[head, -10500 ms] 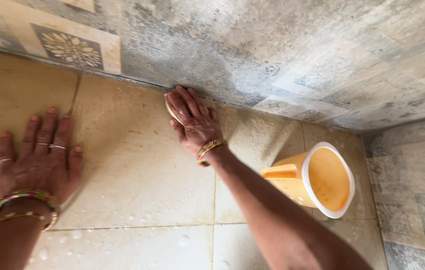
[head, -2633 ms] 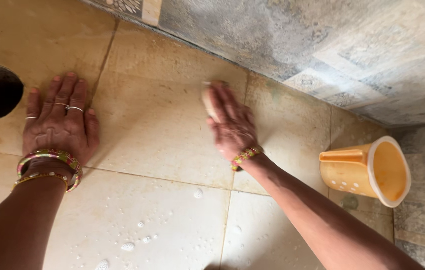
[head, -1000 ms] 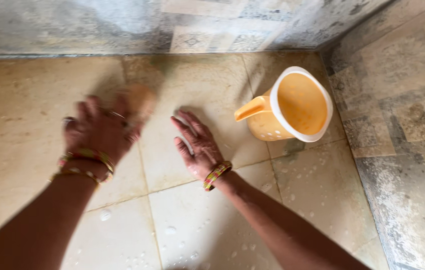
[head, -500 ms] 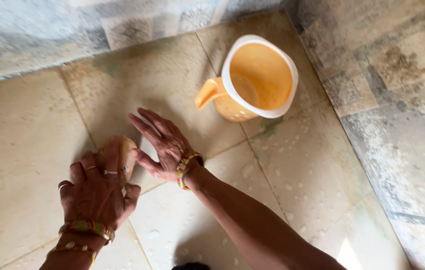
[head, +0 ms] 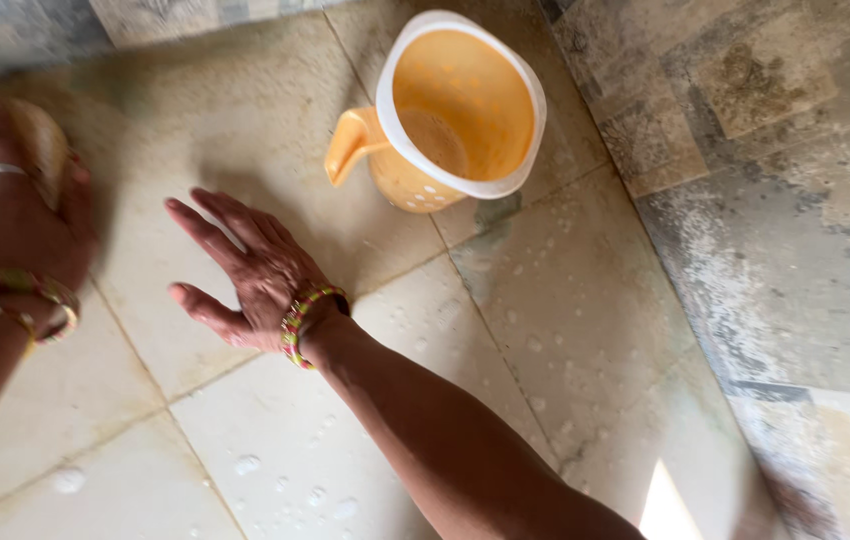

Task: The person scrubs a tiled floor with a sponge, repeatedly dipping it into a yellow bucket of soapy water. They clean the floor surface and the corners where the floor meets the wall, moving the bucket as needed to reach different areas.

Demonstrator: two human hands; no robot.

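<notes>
My left hand [head: 5, 215] is at the left edge, blurred, closed over a tan scrubbing pad [head: 43, 140] pressed to the wet beige floor tiles [head: 275, 450]. It wears rings and coloured bangles. My right hand [head: 245, 265] lies flat on the tiles in the middle, fingers spread, holding nothing, with a bangle at the wrist. An orange plastic jug [head: 450, 105] with a white rim and a handle stands on the floor beyond my right hand, apart from it, its mouth facing the camera.
Grey patterned wall tiles [head: 765, 180] rise on the right and along the top edge, meeting in a corner behind the jug. Water drops and soap bubbles [head: 245, 465] speckle the floor. A bright patch of light [head: 665, 505] falls at the bottom right.
The scrubbing pad passed from my right hand to my left. My left hand has slid left with it, my right hand now rests flat, and the view has swung toward the jug.
</notes>
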